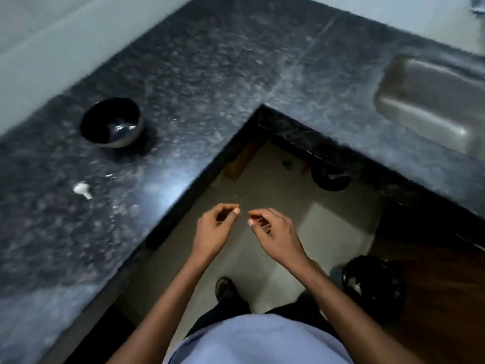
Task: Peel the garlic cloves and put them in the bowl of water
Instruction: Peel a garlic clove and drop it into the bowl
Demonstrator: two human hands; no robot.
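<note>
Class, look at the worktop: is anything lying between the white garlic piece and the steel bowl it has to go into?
Nothing visible does. The garlic lies on the dark worktop, and the bowl stands farther back on it. The stretch between them shows only bare stone and a few pale flecks. Both hands, left hand and right hand, are off the worktop, over the floor.

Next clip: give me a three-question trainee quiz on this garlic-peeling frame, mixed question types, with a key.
1. True or false: the round steel bowl stands in the sink.
2. The white garlic piece lies on the speckled black granite counter: (a) nearer the person than the bowl, (b) beyond the bowl, (c) inside the bowl?
3. Over what do the left hand and right hand hang?

Key
1. False; it stands on the counter, far left of the steel sink.
2. a
3. The beige floor, off the counter's edge, fingers curled; anything pinched is too small to tell.
</note>
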